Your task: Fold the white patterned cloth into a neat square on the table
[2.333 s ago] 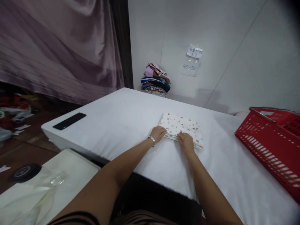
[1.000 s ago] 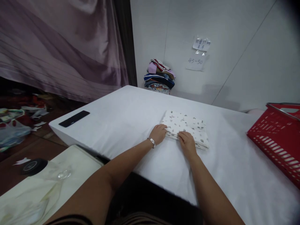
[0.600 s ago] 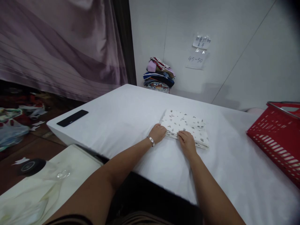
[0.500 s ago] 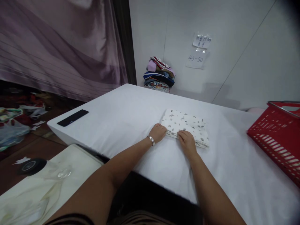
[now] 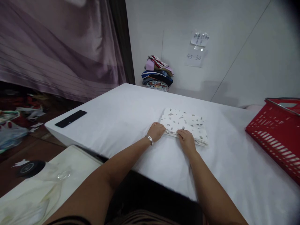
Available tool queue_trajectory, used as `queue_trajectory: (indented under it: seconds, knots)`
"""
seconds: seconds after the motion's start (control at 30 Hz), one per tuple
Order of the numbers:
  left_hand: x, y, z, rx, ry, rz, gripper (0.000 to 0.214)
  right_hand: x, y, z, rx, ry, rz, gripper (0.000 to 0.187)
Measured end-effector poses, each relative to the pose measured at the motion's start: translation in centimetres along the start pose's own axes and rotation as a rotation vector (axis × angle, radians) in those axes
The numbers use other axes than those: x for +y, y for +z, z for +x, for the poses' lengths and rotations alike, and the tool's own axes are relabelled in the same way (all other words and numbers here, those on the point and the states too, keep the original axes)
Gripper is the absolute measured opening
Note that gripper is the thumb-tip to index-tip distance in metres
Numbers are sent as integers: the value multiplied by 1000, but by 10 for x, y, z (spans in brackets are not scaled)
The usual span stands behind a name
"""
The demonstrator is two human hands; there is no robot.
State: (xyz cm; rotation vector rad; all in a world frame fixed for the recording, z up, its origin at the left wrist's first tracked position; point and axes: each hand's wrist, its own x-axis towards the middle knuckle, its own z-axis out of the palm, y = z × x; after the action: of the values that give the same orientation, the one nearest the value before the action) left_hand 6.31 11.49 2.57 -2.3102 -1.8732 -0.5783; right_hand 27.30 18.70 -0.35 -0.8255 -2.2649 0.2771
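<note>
A folded white cloth (image 5: 185, 123) with a small scattered print lies flat on the white-covered table, its layered edge towards me. My left hand (image 5: 156, 131), with a silver bracelet at the wrist, is closed on the cloth's near left corner. Partway along the same near edge, my right hand (image 5: 187, 140) has its fingers curled over the top, gripping the layers. The thumbs and the underside of the cloth are hidden.
A red plastic basket (image 5: 269, 125) stands at the table's right. Folded clothes (image 5: 157, 73) are stacked by the wall. A black flat object (image 5: 71, 118) lies at the table's left end. Lower left, a clear container with a black lid (image 5: 31, 168) rests on a pale surface.
The view has shifted slightly. Both hands keep their places on the cloth's near edge, and the cloth looks the same.
</note>
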Motion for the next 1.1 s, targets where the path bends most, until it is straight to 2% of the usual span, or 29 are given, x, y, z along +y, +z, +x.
queue_trajectory:
  seconds: [0.3,0.57,0.77,0.9,1.0,1.07,1.1]
  knots:
    - [3,0,7,-17,-19,20,20,-5,-2,2,-5,4,-3,22]
    - [-4,5,4,31,11,-27,20,-5,-1,4,-41,27,-15,21]
    - [-5,9,4,20,-37,-34,19,-6,-3,2,-36,24,23,23]
    - [-5,14,4,25,-46,-44,19,-10,-4,1,49,15,119,21]
    - [-3,15,3,23,-77,-60,19,-5,-15,-1,150,38,133,22]
    - [-1,14,1,18,-103,-68,18,7,-30,-4,230,153,51,25]
    - [0,13,1,14,-114,-71,18,15,-39,-6,282,273,-10,28]
